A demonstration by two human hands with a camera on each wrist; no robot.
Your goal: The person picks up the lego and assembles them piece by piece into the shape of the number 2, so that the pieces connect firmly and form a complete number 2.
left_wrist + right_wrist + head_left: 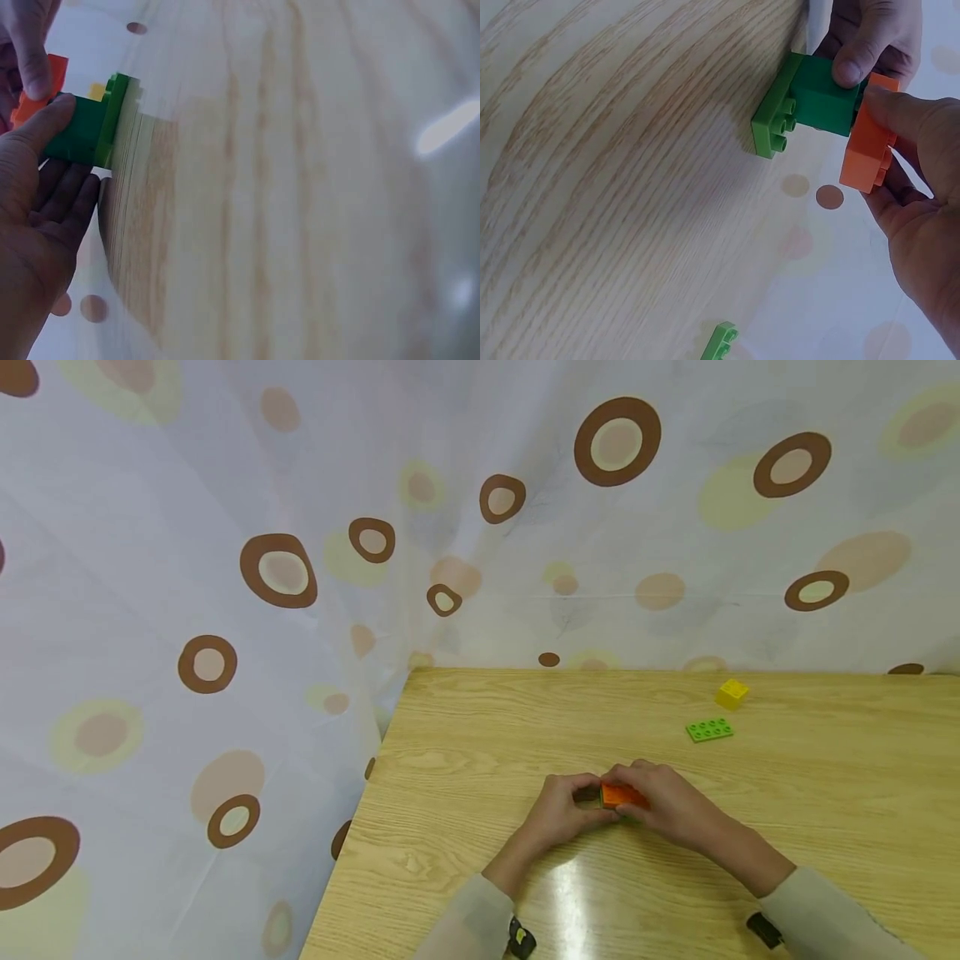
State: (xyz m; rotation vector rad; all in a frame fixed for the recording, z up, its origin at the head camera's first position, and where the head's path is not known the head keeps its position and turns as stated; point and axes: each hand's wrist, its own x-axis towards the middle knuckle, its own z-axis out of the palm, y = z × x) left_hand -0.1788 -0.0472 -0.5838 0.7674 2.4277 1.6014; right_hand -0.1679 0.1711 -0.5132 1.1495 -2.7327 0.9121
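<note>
My left hand holds a dark green toy block between thumb and fingers. That block stands on one end of a light green studded plate, whose other studs show uncovered in the right wrist view. In my right hand an orange brick is pinched between thumb and fingers. It sits right at the top of the dark green block, offset so that part of it overhangs. From the head view, the orange brick hides most of the pieces beneath it, and both hands meet around the stack close over the table.
On the wooden table, a second light green studded plate lies beyond the right hand. A yellow brick stands behind it near the back edge. A patterned curtain hangs along the table's back and left sides.
</note>
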